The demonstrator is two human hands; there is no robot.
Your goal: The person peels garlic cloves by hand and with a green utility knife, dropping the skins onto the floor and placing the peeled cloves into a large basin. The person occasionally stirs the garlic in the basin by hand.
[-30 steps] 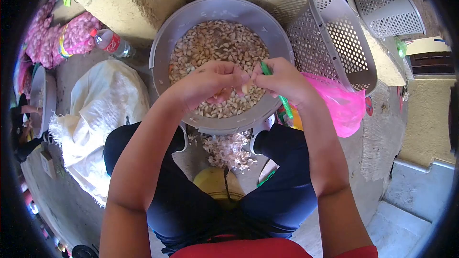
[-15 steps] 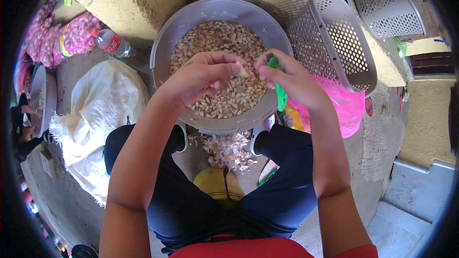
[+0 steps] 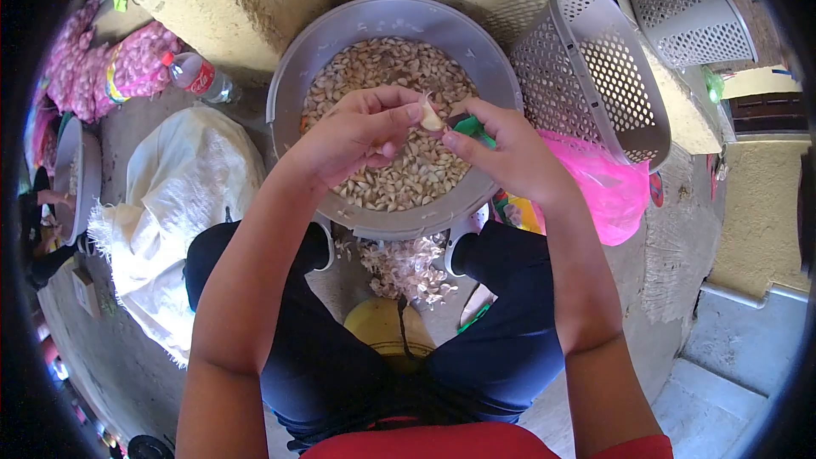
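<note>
My left hand (image 3: 367, 134) pinches a pale garlic clove (image 3: 432, 121) between thumb and fingertips, over a large grey basin (image 3: 291, 68). In my right hand (image 3: 508, 153) is a small knife (image 3: 473, 129) with a green handle. Its short dark blade is right beside the clove, and the fingers cover much of the handle. Many loose garlic cloves (image 3: 387, 64) fill the bottom of the basin below both hands. Papery garlic skins (image 3: 408, 270) lie heaped on the ground between my feet, in front of the basin.
A grey perforated basket (image 3: 544, 64) leans right of the basin, beside a pink plastic bag (image 3: 599, 195). On the left are a white woven sack (image 3: 183, 187), a Coca-Cola bottle (image 3: 200, 76) and net bags of garlic (image 3: 140, 59). Another person's hand (image 3: 55, 198) shows at far left.
My right hand has turned the knife from hanging downward to pointing left, its blade now at the clove. The left hand stays nearly in place, with the clove tilted more upright.
</note>
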